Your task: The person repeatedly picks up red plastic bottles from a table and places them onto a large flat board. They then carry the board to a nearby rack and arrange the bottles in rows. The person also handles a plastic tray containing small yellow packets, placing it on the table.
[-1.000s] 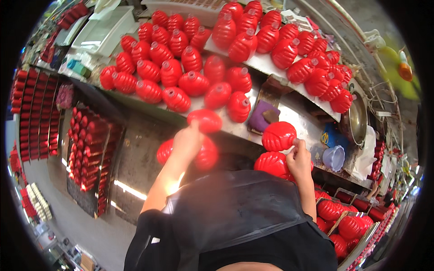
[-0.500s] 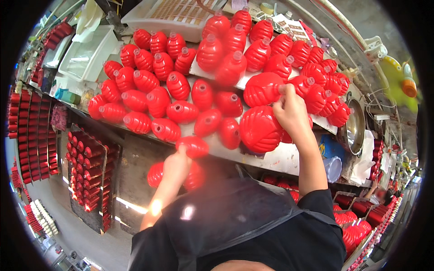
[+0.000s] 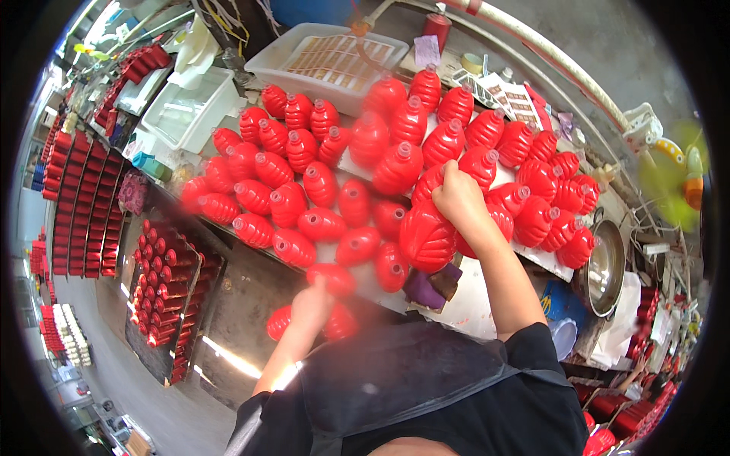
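My left hand (image 3: 313, 305), low at the table's front edge, has its fingers closed around red plastic bottles. One held bottle (image 3: 331, 280) is above the fingers; two more, a left one (image 3: 279, 323) and a right one (image 3: 341, 322), stick out on either side. Closed too, my right hand (image 3: 459, 193) grips a large ribbed red bottle (image 3: 427, 237) near its neck, above the table. The fingers hide that neck, and I cannot tell whether neighbouring bottles are also held. Several red ribbed bottles (image 3: 302, 150) with clear necks fill the table around both hands.
A clear tub (image 3: 190, 106) and a white bin (image 3: 266, 57) stand at the back. Beneath the right bottles is a white board (image 3: 549, 258). Purple material (image 3: 427, 289) lies at the front edge. A metal bowl (image 3: 606, 266) is right; a rack of red cylinders (image 3: 163, 296) stands lower left.
The head view has shifted, so the table sits lower in it. My right hand has moved down toward the near bottles, uncovering purple material. My left hand keeps its bottles.
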{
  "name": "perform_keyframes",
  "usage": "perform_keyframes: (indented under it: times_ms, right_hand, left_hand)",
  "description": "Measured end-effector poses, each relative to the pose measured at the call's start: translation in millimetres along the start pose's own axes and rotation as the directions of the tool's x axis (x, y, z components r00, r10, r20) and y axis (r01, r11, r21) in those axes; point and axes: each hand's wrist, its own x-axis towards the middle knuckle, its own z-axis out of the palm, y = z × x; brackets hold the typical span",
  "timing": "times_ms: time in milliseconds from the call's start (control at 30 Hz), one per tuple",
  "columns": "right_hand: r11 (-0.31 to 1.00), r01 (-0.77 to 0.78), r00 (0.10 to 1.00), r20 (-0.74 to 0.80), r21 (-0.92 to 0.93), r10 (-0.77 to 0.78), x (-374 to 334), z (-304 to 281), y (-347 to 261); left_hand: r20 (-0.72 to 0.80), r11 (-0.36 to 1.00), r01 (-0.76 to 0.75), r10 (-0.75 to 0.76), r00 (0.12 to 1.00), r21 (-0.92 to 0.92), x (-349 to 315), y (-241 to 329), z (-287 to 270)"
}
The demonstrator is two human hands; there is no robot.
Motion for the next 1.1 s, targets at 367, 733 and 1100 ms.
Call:
perform_keyframes:
  times_ms: [367,733,1100]
  right_hand:
    - [0.991,-0.135,0.985,-0.109,0.000,0.134,11.5,13.0,2.5]
    - [0.978,-0.203,0.979,-0.001,-0.038,0.203,-6.3,-4.0,-5.1]
    - [0.976,-0.196,0.980,-0.047,-0.095,0.193,-17.2,-10.3,-15.9]
  left_hand:
    - [-0.105,0.991,-0.136,0.136,0.985,0.010,-9.4,-9.7,12.5]
    - [-0.088,0.972,-0.233,0.234,0.968,0.022,-7.0,-20.3,7.5]
    - [0.005,0.957,-0.290,0.290,0.957,0.032,-4.6,-27.7,5.0]
